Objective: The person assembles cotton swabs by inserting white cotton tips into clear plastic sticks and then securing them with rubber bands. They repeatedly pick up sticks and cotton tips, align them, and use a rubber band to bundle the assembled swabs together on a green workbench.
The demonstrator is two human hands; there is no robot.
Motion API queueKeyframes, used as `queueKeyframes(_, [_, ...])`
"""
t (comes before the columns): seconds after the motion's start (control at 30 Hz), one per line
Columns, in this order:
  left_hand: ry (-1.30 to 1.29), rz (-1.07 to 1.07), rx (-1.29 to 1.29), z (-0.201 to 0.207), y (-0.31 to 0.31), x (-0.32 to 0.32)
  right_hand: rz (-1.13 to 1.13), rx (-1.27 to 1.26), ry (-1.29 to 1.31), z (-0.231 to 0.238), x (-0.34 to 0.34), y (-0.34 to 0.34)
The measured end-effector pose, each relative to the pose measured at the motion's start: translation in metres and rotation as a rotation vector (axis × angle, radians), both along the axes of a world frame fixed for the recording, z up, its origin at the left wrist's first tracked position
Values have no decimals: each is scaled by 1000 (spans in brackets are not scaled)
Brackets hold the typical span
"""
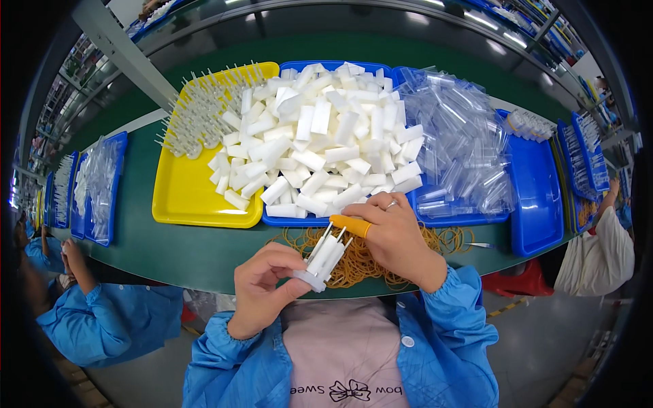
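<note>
My left hand (269,277) pinches the pale round base of a small pin holder (313,279) between thumb and fingers. Thin pins rise from that base, tilted up to the right, with white foam pieces (326,256) standing among them. At the pin tips is my right hand (401,239), closed, with an orange finger cot (352,226) on one digit that meets or nearly meets a pin. Its other fingers curl close together, and what they hold, if anything, is hidden. Beneath both hands lies a loose heap of tan rubber bands (360,266).
White foam blocks (320,153) heap over a blue tray. To their left, a yellow tray (197,197) bears more pin holders (201,119). Clear plastic sleeves (459,146) fill another tray beside a blue tray (537,200). Tweezers (481,245) lie right; co-workers sit either side.
</note>
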State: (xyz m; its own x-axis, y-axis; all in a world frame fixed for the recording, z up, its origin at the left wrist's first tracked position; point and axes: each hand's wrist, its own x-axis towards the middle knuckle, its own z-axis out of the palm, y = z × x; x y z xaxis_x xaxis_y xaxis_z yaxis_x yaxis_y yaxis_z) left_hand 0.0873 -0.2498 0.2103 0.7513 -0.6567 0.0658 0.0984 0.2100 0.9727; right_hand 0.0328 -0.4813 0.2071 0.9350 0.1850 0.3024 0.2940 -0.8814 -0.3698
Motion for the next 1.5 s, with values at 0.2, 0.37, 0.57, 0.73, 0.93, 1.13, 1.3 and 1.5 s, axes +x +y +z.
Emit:
queueKeyframes(0.2, [-178,73,24,-2,1,-3,-416,780,-103,-3,-8,-9])
queueKeyframes(0.37, [-419,-6,54,2,-6,-8,-387,1531,-65,4,-17,-18])
queueKeyframes(0.57, [-476,-107,45,7,-16,-11,-364,1677,-1,2,-18,-2])
queueKeyframes(0.73, [-490,-125,87,10,-17,-11,-349,1696,97,3,-20,4])
queueKeyframes(0.93, [-489,-156,116,9,-18,-9,-240,1601,219,4,-23,5])
queueKeyframes(1.13, [-451,-90,149,10,-17,-13,-307,1535,209,6,-24,10])
queueKeyframes(1.3, [-453,-109,165,12,-18,-11,-303,1521,297,5,-23,5])
queueKeyframes(1.5, [-643,-160,196,22,-21,-10,-284,1453,435,24,-16,-4])
